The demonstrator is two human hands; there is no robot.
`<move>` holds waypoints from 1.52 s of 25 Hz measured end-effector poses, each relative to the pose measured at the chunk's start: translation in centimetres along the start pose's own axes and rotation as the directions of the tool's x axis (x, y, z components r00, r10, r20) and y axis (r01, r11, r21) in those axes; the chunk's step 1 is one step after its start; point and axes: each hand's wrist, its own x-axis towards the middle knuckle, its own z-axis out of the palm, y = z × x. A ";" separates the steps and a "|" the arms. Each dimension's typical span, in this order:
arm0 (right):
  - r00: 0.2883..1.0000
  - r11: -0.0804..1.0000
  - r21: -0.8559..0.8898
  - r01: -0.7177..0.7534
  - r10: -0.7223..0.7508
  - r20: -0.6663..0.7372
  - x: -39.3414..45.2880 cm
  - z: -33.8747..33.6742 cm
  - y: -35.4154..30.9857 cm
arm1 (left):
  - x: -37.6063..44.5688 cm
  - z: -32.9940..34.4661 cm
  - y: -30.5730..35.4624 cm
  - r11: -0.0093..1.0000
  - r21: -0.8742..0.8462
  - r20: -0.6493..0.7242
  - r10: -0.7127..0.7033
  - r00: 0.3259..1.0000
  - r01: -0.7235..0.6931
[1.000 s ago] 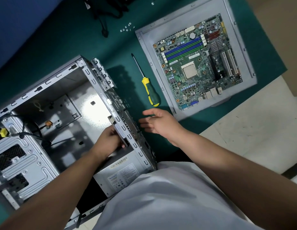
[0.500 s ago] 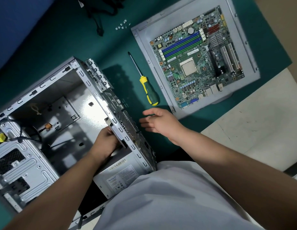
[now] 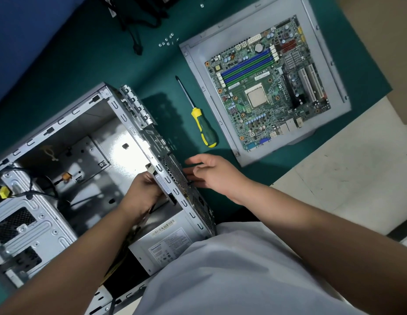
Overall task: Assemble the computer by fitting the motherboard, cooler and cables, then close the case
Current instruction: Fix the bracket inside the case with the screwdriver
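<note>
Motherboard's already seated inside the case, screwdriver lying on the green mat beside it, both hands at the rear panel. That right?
Not quite. The head view shows the motherboard outside the case, lying on the grey side panel on the green mat. The screwdriver does lie beside it, and both the left hand and right hand are at the rear panel.

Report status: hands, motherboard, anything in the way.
Left hand grips case rear panel from inside; right hand open outside it. Motherboard not fitted. Screwdriver between.
</note>
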 end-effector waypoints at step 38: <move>0.729 0.242 -0.970 0.014 -0.667 -0.156 17.9 -2.3 -23.0 | 2.7 -1.8 -3.1 0.999 -0.047 0.160 0.024 0.987 -0.016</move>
